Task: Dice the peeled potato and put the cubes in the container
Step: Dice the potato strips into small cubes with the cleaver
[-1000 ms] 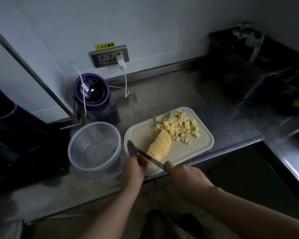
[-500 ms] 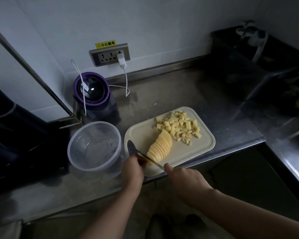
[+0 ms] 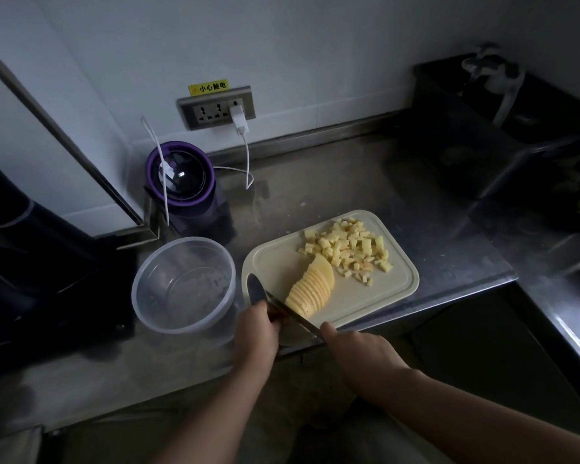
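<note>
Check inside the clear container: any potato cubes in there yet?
No cubes show inside the clear container; its bottom looks bare, though dim and smudgy. The potato cubes lie heaped on the cutting board. Nothing covers the opening.

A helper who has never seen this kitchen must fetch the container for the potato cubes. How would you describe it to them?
On the steel counter, look just left of the cream cutting board. The container stands there, in front of the purple-rimmed appliance: a round, open plastic tub, the only see-through thing on the counter.
</note>
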{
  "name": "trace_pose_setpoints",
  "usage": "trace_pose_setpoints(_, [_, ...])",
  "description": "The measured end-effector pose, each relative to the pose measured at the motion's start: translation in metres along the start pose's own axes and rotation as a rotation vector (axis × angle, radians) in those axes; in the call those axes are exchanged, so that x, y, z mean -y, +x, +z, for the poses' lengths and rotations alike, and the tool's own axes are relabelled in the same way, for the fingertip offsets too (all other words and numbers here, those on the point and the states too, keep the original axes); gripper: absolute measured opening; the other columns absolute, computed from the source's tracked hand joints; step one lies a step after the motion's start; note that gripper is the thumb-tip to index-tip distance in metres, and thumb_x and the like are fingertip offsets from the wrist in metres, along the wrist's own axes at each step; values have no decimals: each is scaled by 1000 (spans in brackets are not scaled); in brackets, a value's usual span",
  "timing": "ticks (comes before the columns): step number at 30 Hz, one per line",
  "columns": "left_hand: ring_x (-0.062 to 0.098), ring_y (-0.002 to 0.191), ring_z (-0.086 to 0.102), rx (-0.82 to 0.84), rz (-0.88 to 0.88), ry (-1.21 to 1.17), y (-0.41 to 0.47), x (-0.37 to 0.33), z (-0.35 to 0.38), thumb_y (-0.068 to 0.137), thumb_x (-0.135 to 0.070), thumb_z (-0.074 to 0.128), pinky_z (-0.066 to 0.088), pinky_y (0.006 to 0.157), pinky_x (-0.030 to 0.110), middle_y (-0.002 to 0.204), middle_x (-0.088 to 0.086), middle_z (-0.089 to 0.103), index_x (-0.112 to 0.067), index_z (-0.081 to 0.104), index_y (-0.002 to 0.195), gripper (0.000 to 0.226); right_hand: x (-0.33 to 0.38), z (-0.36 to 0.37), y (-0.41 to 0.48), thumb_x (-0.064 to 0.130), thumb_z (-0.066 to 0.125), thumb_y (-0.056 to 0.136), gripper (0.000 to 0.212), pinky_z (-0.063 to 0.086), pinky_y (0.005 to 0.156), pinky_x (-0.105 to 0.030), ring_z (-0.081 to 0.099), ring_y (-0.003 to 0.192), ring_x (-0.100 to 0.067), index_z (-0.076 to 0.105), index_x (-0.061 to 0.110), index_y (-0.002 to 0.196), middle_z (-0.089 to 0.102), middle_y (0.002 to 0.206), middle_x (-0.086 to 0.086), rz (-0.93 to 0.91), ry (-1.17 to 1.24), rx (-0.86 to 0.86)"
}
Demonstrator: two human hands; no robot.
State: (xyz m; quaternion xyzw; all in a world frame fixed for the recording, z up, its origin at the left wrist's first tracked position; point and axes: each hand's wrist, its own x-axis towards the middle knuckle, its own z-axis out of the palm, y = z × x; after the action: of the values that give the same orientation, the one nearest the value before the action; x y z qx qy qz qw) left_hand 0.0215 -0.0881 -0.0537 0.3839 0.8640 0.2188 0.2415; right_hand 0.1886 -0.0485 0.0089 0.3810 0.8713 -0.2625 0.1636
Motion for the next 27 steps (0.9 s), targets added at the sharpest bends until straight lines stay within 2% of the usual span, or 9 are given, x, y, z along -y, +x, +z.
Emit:
trace_pose_setpoints(10, [16,97,62,10,39,-19,-1,-1,-3,90,-19,64,50,82,27,101,0,67,-15,64,107,17,-15,-5,-15,33,53,99,44,55,88,-33,64,98,-13,35,28,139,64,109,2,-51,-35,-7])
trace_pose_setpoints(13, [13,96,61,18,54,-43,-2,-2,-4,90,-18,64,49,82,25,100,-3,67,-18,64,105,15,-16,-10,-21,35,51,99,43,53,87,-28,63,98,-11,36,27,138,63,110,3,-61,-22,26])
trace_pose_setpoints(18, [8,86,58,21,76,-56,-3,-2,-5,89,-19,65,45,72,19,89,-9,60,-19,62,98,9,-16,-23,-31,38,48,100,42,50,89,-26,61,103,-12,37,26,138,61,114,2,-54,-30,67])
trace_pose_setpoints(23, [9,92,61,53,104,-93,-3,2,-5,89,-22,65,52,82,27,95,-6,65,-18,62,101,13,-16,-39,-27,32,52,99,42,52,85,-27,61,96,-13,39,22,138,61,107,1,-83,-121,114])
trace_pose_setpoints(25, [10,95,60,70,113,-83,-3,3,-6,91,-23,62,52,85,28,100,-5,65,-18,61,106,16,-17,-44,-26,29,51,100,41,51,83,-25,63,99,-14,40,19,138,62,112,-2,-97,-165,124])
trace_pose_setpoints(27, [10,95,59,91,126,-75,-3,2,-7,92,-24,60,51,85,27,100,-4,64,-18,61,106,15,-19,-47,-25,29,50,101,40,52,88,-26,64,103,-14,41,18,138,62,117,-3,-102,-194,124])
